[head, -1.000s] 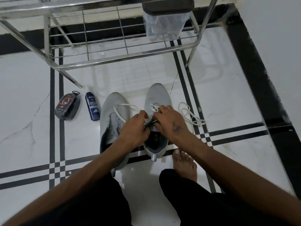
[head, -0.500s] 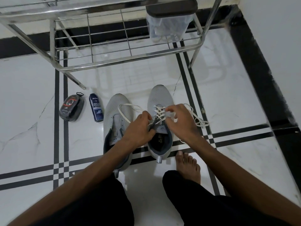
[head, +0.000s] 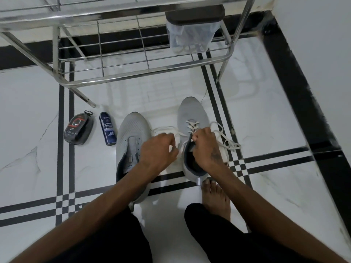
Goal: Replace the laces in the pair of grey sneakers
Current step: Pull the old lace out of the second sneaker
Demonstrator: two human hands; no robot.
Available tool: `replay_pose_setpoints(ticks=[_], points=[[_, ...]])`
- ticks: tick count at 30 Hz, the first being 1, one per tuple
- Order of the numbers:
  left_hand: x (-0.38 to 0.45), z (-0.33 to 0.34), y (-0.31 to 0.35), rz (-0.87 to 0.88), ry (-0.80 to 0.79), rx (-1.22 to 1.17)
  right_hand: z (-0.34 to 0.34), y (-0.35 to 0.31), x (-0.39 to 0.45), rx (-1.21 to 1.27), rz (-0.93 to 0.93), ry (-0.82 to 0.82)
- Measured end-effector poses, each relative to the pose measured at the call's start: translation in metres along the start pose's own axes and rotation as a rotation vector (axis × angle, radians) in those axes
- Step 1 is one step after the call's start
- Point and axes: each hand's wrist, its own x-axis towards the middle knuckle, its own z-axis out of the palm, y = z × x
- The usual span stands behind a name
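View from a head-worn camera looking down at a person crouched on a white marble floor (head: 266, 186) crossed by black stripes. Two grey sneakers stand side by side in front of them, toes pointing away. The left sneaker (head: 133, 133) has no lace through its eyelets. The right sneaker (head: 190, 114) has a white lace (head: 191, 125) threaded through its front eyelets, with the loose ends trailing onto the floor at both sides, most of it in loops to the right of the shoe.

The left hand (head: 157, 150) hovers between the two sneakers, its fingers curled round a stretch of the white lace that runs across from the right shoe; the lace there is blurred. The right hand (head: 206, 147) rests over the opening of the right sneaker, fingers bent and pinching at the tongue or lace near the upper eyelets; which of the two it grips cannot be told.

A bare foot (head: 216, 198) sits just behind the heel of the right sneaker. To the left of the shoes lie a dark shoe-polish sponge case (head: 77, 130) and, beside it, a navy bottle of sneaker cleaner (head: 107, 130). Beyond the shoes stands a steel wire shoe rack (head: 121, 61), with a clear plastic bag (head: 190, 37) under a dark topped object on its lower shelf
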Motion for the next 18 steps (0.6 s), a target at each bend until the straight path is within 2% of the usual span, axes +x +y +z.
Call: replay_pose_setpoints(ticks=[2,3,6,11,13,16,18], points=[[0.002,-0.002,0.0,0.058,0.105,-0.083,-0.002,0.0,-0.002,0.02,-0.05,-0.041],[0.005,-0.003,0.004,0.073,0.102,-0.098,-0.004,0.0,-0.002,0.035,-0.063,-0.06],[0.014,-0.001,0.013,0.056,-0.088,-0.009,-0.005,-0.002,0.0,0.052,-0.073,-0.134],[0.009,-0.003,0.004,-0.08,-0.118,-0.107,-0.008,-0.003,0.001,0.05,-0.164,-0.25],[0.005,-0.003,0.003,-0.104,-0.125,-0.126,-0.012,0.005,0.005,0.04,-0.082,-0.173],[0.001,-0.004,0.0,-0.139,-0.129,-0.152,-0.025,0.025,0.019,0.148,0.293,0.018],[-0.001,-0.004,-0.002,-0.155,-0.145,-0.165,-0.03,0.034,0.017,0.169,0.41,0.084]])
